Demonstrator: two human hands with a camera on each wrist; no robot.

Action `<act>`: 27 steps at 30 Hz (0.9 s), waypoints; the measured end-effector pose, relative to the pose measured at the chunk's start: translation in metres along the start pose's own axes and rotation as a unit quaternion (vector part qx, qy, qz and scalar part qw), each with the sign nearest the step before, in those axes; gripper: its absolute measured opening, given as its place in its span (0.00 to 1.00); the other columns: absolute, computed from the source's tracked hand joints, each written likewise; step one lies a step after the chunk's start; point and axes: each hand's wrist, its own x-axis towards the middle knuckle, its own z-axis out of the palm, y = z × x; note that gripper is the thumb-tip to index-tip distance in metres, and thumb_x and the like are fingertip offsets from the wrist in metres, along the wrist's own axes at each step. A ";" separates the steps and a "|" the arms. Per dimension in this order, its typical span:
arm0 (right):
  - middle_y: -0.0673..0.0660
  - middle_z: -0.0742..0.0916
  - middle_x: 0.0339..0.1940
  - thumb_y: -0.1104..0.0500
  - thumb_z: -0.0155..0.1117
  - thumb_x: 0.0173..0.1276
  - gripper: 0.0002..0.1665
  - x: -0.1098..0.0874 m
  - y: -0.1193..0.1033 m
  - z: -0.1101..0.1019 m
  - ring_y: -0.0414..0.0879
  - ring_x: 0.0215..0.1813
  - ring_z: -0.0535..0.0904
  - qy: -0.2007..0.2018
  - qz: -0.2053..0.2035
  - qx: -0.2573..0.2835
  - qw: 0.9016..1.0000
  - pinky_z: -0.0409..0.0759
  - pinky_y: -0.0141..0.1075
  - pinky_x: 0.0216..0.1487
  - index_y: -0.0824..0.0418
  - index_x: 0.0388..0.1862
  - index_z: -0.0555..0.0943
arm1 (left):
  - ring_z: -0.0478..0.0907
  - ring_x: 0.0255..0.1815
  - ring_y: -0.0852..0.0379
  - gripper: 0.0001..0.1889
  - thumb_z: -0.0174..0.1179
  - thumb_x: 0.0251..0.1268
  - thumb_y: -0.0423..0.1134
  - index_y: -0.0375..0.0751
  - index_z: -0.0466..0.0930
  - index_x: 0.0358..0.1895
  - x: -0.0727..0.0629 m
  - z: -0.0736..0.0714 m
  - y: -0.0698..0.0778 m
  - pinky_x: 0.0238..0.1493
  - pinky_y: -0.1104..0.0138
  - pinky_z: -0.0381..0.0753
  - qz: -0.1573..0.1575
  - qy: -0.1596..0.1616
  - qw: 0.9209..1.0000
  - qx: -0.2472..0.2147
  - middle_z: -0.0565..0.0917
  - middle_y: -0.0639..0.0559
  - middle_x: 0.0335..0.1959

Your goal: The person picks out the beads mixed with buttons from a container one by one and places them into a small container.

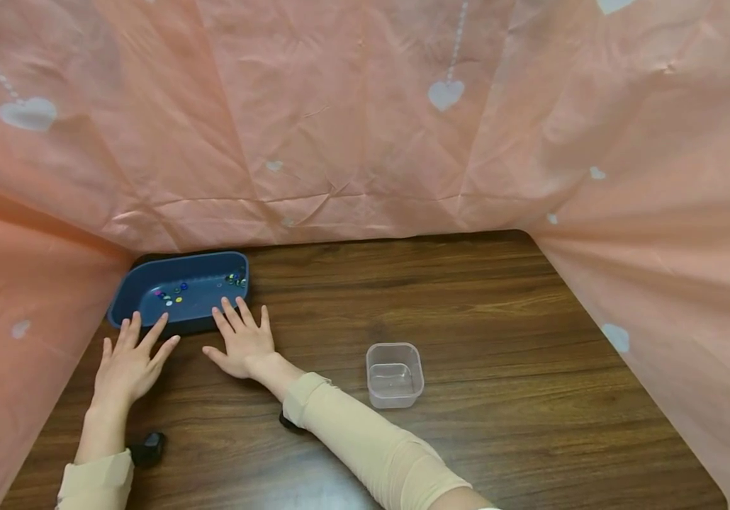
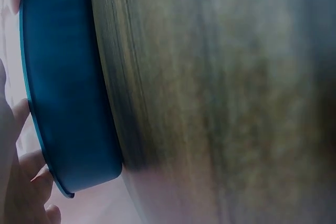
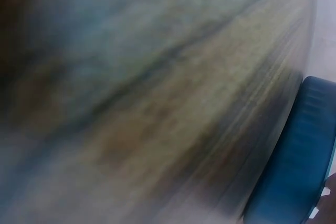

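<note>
A blue plastic basin (image 1: pixel 199 312) stands at the far left of the wooden table, with several small shiny marble-like pieces (image 1: pixel 170 296) scattered on its floor. My left hand (image 1: pixel 127 368) is spread at the basin's near left side, its fingertips right at the rim. Over the near right corner reaches my right hand (image 1: pixel 244 343), fingers straight and fanned apart. Neither hand grips anything. In the left wrist view the basin's outer wall (image 2: pixel 68 87) shows beside the fingers (image 2: pixel 34 174). The right wrist view catches the same wall (image 3: pixel 294 166) at its lower right.
A clear square plastic container (image 1: pixel 394 375) sits on the wooden table (image 1: pixel 499 319), right of my right forearm. Pink cloth (image 1: pixel 365 120) with pale hearts hangs around the back and both sides. A black strap device (image 1: pixel 148 450) is at my left wrist.
</note>
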 end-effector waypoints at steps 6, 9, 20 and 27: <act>0.41 0.43 0.81 0.26 0.30 0.72 0.43 -0.004 0.004 0.003 0.42 0.81 0.34 0.008 -0.003 -0.001 1.000 0.46 0.53 0.77 0.39 0.80 0.41 | 0.34 0.76 0.28 0.36 0.35 0.76 0.63 0.49 0.47 0.79 -0.004 0.002 0.004 0.68 0.33 0.27 0.003 0.005 1.000 0.000 0.41 0.24 0.75; 0.42 0.43 0.81 0.26 0.30 0.72 0.43 -0.006 0.005 0.003 0.43 0.81 0.35 0.009 -0.004 0.003 1.000 0.46 0.53 0.77 0.39 0.81 0.41 | 0.35 0.76 0.28 0.36 0.35 0.76 0.64 0.49 0.47 0.79 -0.006 0.001 0.006 0.68 0.33 0.28 0.004 0.005 1.000 0.001 0.41 0.24 0.75; 0.42 0.46 0.81 0.26 0.31 0.72 0.43 -0.018 0.010 0.001 0.43 0.81 0.37 0.013 -0.003 0.014 1.000 0.48 0.53 0.76 0.39 0.81 0.44 | 0.37 0.76 0.28 0.35 0.35 0.76 0.63 0.48 0.51 0.78 -0.015 0.001 0.015 0.68 0.33 0.29 0.015 0.006 1.000 -0.001 0.43 0.24 0.75; 0.42 0.46 0.81 0.26 0.30 0.72 0.43 -0.025 0.012 0.001 0.43 0.81 0.37 0.010 -0.002 0.014 1.000 0.49 0.53 0.76 0.40 0.81 0.44 | 0.38 0.76 0.28 0.35 0.35 0.76 0.63 0.48 0.51 0.78 -0.022 0.002 0.022 0.68 0.32 0.31 0.018 0.004 1.000 0.000 0.43 0.24 0.75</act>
